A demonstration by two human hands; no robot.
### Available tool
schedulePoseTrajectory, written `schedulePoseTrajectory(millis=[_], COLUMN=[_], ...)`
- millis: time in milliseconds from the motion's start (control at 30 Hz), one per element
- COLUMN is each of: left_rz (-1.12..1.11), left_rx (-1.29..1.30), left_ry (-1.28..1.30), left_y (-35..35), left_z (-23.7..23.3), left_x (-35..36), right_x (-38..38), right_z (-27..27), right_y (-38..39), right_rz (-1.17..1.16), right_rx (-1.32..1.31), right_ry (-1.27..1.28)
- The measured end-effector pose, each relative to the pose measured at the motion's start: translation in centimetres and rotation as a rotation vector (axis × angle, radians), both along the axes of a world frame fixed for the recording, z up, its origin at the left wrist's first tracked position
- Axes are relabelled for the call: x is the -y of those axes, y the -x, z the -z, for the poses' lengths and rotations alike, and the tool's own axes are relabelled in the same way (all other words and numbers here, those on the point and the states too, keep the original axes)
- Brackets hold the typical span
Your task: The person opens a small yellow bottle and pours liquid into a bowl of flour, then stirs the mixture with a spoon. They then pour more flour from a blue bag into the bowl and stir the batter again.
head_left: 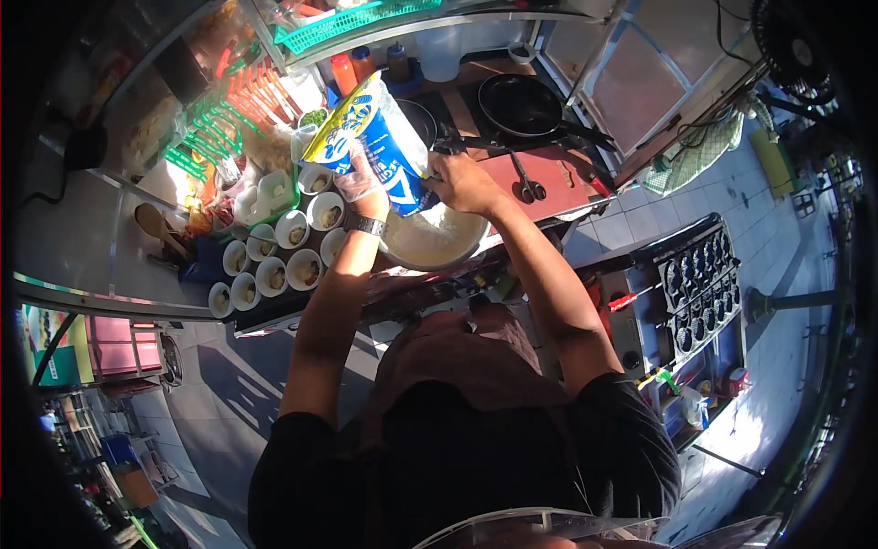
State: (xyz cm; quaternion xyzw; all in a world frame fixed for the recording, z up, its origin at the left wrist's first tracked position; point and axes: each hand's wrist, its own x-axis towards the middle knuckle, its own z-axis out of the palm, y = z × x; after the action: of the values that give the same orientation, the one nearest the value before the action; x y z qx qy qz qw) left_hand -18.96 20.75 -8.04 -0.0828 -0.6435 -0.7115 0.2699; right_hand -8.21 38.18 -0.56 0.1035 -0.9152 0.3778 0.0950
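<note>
1. a blue, white and yellow bag [391,146] is held at a tilt above the near side of the far tabletop, with its lower end over the bowl [435,266].
2. the left side of the bag is gripped by the left hand [363,180], which is covered by a clear glove; a dark watch [366,224] is worn on that wrist.
3. the lower right edge of the bag is pinched by the right hand [464,186], with the fingers closed.
4. a pale mixture [428,236] is contained in the bowl.
5. white cups [272,276] are grouped in rows to the left of the bowl, with food seen inside.
6. scissors [527,183] are laid on a red board [558,180], to the right of the bag.
7. a black pan [521,103] is placed beyond the board; a second one is partly hidden by the bag.
8. a red bottle [344,75] is stood on the far side, beyond the bag.
9. a dark mould tray [700,288] is noted well apart, at the right.
</note>
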Motion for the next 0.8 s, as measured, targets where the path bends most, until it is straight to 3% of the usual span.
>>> schedulePoseTrajectory(millis=[67,100,200,333,400,467,667,700,800], left_rz=[0.01,-0.017,-0.04,-0.003,-0.056,-0.002,0.089,0.145,0.082], left_rx=[0.134,0.184,-0.116,0.031,-0.029,-0.017,0.097,0.099,0.11], left_ry=[0.078,0.129,-0.014,0.005,0.064,-0.033,-0.012,-0.102,0.024], left_y=[1.3,0.1,2.0,2.7,3.0,4.4,1.1,-0.8,-2.6], left_z=[0.2,-2.5,-2.6,-2.3,-2.2,-1.2,-2.5,-3.1,-1.8], left_x=[-0.4,-1.2,-3.6,-5.2,-5.5,-5.5,-3.7,-3.7,-3.2], right_x=[-0.5,-0.6,-1.4,-2.3,-2.3,-2.4,-2.0,-2.2,-1.7], right_z=[0.1,-0.3,-0.4,-0.7,-1.1,-1.4,-3.4,-3.9,-2.9], right_y=[1.0,1.3,2.3,2.6,2.5,2.4,-0.3,-1.3,-2.4], right_rz=[-0.004,0.049,0.115,0.18,0.163,0.165,0.001,-0.053,-0.104], right_rx=[-0.033,-0.002,-0.006,-0.024,-0.012,-0.022,0.01,0.004,0.064], right_ry=[-0.068,-0.104,-0.143,-0.251,-0.293,-0.271,-0.158,-0.173,-0.18])
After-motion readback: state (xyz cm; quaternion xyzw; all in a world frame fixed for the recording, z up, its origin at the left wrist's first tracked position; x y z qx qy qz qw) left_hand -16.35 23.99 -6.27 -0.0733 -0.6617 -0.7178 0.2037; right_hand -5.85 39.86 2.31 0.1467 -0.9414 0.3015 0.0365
